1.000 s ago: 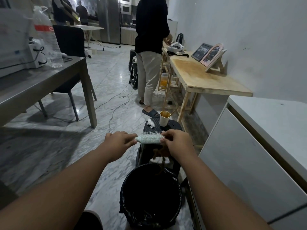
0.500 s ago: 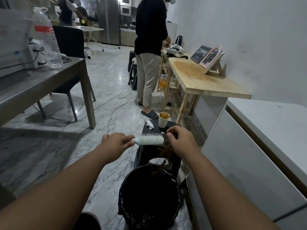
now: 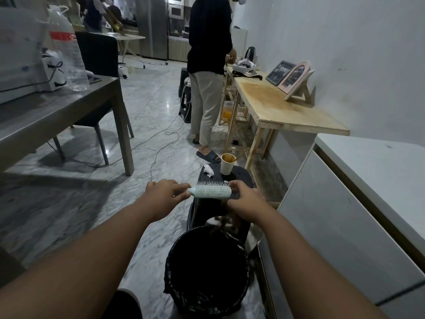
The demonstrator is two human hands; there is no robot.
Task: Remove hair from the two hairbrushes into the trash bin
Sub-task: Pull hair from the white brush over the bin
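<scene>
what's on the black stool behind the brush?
On the black stool: a paper cup with a stick in it and a crumpled tissue. The hairbrush and both hands hide the stool's near edge.

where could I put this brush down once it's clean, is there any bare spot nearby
The stool top is crowded: cup and crumpled tissue fill its far end, leaving only a small patch near the brush. The white counter on your right looks bare. So does the wooden table short of the frames.
</scene>
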